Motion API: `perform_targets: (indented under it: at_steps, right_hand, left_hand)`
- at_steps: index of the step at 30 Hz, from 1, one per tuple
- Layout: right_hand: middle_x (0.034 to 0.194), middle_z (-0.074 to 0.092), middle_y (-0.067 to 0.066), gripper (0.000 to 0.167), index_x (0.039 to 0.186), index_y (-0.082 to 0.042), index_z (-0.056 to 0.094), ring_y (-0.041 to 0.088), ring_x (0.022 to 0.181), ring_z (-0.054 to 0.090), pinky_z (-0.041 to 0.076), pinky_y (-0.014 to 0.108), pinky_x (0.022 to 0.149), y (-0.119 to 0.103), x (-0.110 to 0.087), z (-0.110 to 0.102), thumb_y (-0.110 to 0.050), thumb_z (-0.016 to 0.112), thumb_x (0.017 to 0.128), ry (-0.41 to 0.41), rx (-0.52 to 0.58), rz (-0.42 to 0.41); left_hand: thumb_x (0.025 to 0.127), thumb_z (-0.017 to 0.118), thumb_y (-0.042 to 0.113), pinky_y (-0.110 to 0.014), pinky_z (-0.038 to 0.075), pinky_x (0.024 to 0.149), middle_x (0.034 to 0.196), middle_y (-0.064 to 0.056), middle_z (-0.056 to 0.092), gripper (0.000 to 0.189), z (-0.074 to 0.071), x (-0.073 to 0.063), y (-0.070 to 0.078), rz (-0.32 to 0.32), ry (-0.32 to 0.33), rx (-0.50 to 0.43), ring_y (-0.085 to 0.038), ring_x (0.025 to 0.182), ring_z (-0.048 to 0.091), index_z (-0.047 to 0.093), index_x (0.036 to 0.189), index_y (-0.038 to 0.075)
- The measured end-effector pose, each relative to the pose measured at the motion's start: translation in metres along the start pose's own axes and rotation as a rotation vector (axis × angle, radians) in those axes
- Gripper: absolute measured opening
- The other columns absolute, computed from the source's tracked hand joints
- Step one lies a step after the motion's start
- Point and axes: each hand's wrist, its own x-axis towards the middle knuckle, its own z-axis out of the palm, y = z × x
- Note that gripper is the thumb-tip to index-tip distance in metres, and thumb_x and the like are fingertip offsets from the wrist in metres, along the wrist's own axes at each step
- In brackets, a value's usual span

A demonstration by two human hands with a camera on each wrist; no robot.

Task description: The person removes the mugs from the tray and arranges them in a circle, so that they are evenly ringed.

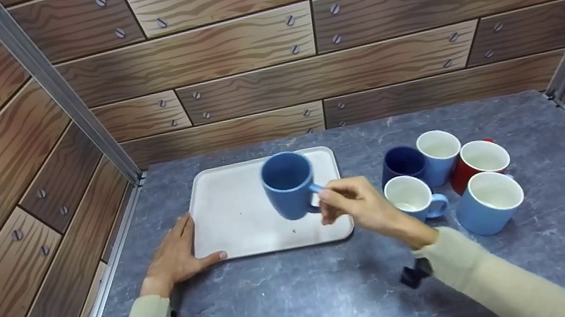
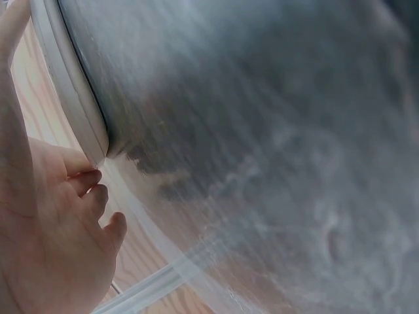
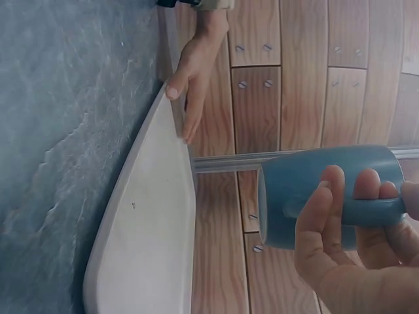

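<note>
A blue mug (image 1: 287, 191) hangs upright above the white tray (image 1: 236, 225), clear of its surface. My right hand (image 1: 358, 206) grips the mug by its handle; in the right wrist view the fingers of that hand (image 3: 353, 242) curl round the handle of the mug (image 3: 308, 176). At the tray's near left corner, my left hand (image 1: 177, 253) rests with fingers along the left side and thumb on the front rim. The left wrist view shows this hand (image 2: 59, 222) against the tray edge (image 2: 75, 98).
Right of the tray, several mugs stand close together: a dark blue mug (image 1: 402, 161), a red mug (image 1: 464, 174) and light blue mugs with white insides, such as the front right mug (image 1: 484, 216). Wood-patterned walls (image 1: 244, 42) enclose the grey tabletop (image 1: 302, 299).
</note>
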Motion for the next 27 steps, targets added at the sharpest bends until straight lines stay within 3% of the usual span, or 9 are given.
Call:
perform_targets:
  at_steps: [4,9,12,18,27]
  right_hand:
    - [0.081,0.072,0.007,0.031,0.093,0.017,0.065,0.012,0.076,0.074,0.068,0.034,0.076,-0.007,-0.021,-0.016,-0.006,0.055,0.111,-0.01,-0.033,-0.038]
    - [0.078,0.069,0.017,0.026,0.092,0.009,0.067,0.013,0.076,0.075,0.067,0.033,0.074,-0.015,-0.047,-0.034,0.004,0.049,0.11,-0.057,-0.092,-0.138]
    - [0.08,0.067,0.021,0.027,0.094,0.009,0.067,0.015,0.077,0.075,0.068,0.033,0.075,-0.021,-0.061,-0.045,0.009,0.045,0.109,-0.092,-0.075,-0.169]
    - [0.082,0.068,0.019,0.029,0.095,0.007,0.068,0.016,0.08,0.075,0.068,0.034,0.079,-0.028,-0.092,-0.065,0.013,0.042,0.108,-0.092,-0.069,-0.138]
    - [0.086,0.065,0.019,0.037,0.102,0.013,0.064,0.025,0.081,0.073,0.066,0.033,0.079,-0.019,-0.131,-0.096,0.026,0.029,0.101,-0.125,0.039,-0.249]
  left_hand:
    - [0.079,0.069,0.086,-0.061,0.022,0.133,0.176,-0.025,0.021,0.135,-0.001,0.0,-0.001,0.003,0.001,-0.002,-0.047,0.162,0.022,0.022,0.167,-0.004]
    - [0.078,0.07,0.086,-0.06,0.025,0.132,0.176,-0.025,0.022,0.135,0.001,-0.001,0.0,0.004,0.012,-0.002,-0.047,0.162,0.024,0.023,0.167,-0.004]
    - [0.078,0.07,0.086,-0.061,0.026,0.132,0.175,-0.025,0.023,0.135,0.001,0.0,0.001,0.01,0.024,-0.005,-0.047,0.161,0.025,0.023,0.167,-0.005]
    - [0.079,0.07,0.086,-0.062,0.025,0.132,0.176,-0.024,0.022,0.135,0.001,0.0,0.002,0.005,0.014,-0.002,-0.047,0.161,0.025,0.023,0.168,-0.004]
    - [0.078,0.07,0.086,-0.061,0.025,0.132,0.176,-0.025,0.022,0.135,0.001,0.0,-0.001,0.005,0.012,-0.003,-0.047,0.162,0.024,0.023,0.167,-0.004]
